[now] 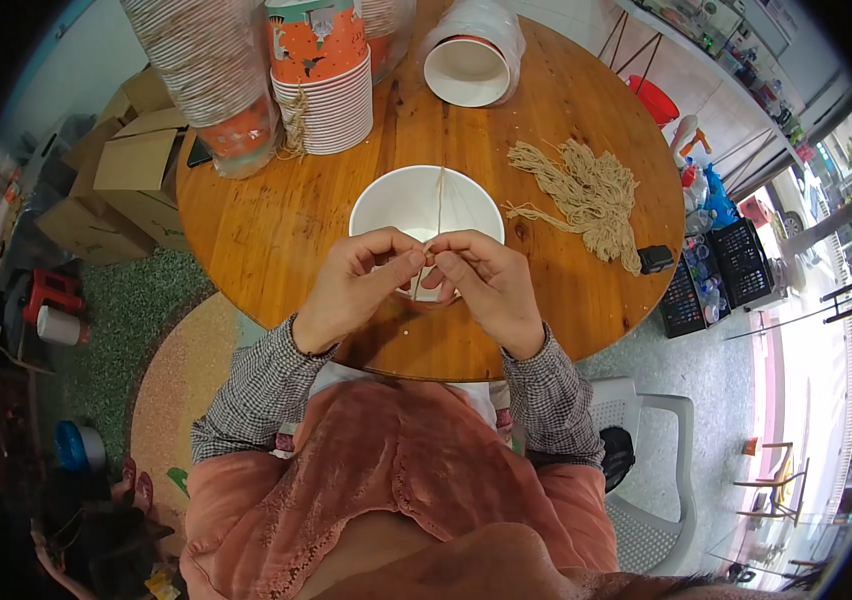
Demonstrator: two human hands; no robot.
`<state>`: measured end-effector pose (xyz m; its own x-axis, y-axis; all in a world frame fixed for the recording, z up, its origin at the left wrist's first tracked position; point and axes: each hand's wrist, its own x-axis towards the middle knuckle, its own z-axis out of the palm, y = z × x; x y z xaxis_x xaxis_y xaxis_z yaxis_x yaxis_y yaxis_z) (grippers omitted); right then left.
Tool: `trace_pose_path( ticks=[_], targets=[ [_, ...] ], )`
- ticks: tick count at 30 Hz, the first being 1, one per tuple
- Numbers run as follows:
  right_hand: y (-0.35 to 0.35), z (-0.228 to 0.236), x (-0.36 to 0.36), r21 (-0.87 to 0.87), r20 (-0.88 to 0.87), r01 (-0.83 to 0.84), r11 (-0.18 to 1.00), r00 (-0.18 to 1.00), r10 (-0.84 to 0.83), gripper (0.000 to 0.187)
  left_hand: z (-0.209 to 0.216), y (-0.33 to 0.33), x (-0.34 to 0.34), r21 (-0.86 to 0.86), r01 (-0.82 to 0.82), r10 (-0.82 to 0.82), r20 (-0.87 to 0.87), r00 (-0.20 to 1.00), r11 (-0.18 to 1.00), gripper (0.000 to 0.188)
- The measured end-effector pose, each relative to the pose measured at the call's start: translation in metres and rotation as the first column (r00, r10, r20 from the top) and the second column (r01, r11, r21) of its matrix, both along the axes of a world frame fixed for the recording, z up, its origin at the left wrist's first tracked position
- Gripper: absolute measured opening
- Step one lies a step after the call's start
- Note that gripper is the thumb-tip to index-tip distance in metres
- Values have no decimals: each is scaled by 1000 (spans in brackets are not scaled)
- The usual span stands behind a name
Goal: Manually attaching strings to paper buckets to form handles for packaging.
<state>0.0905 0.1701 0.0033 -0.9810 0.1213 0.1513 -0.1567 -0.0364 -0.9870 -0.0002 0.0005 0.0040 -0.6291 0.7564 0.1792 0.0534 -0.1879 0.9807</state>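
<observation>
A white paper bucket (pixel 386 205) stands on the round wooden table with its open mouth toward me. A thin piece of beige twine (pixel 440 205) runs from the bucket's far rim across its mouth to my fingers. Over the near rim, my left hand (pixel 351 285) pinches the twine between thumb and fingers. My right hand (pixel 496 285) pinches it just beside, the fingertips of both hands nearly touching. A short end hangs below them. Whether there is a knot between the fingertips is hidden. A loose bundle of beige twine (pixel 586 200) lies to the right.
Stacked orange-patterned paper buckets (pixel 331 105) stand at the back left, beside a plastic-wrapped stack (pixel 206 90). Another wrapped bucket stack (pixel 471 75) lies on its side at the back. A small black object (pixel 656 260) sits near the table's right edge. Cardboard boxes (pixel 136 165) are left; a white chair (pixel 666 450) stands right.
</observation>
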Motion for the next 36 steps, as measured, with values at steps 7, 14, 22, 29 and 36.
trace_pose_path(
  ticks=[7,14,22,29,36],
  targets=[
    [-10,-3,1,19,71,104,994,992,-105,11,-3,0,-1,5,-67,67,-50,997,998,11],
    [-20,-12,0,239,-165,260,936,960,-225,8,-8,5,4,53,-201,207,-145,968,978,6],
    [-18,-18,-4,153,-188,239,959,960,-210,8,-3,3,9,116,-345,333,-654,679,932,7],
    [-20,-9,-4,140,-123,184,973,978,-167,8,4,-4,-5,65,-210,210,-562,800,975,6],
    [-25,-14,-6,67,-189,157,985,972,-142,12,6,-11,-15,172,205,-265,506,820,963,12]
  ],
)
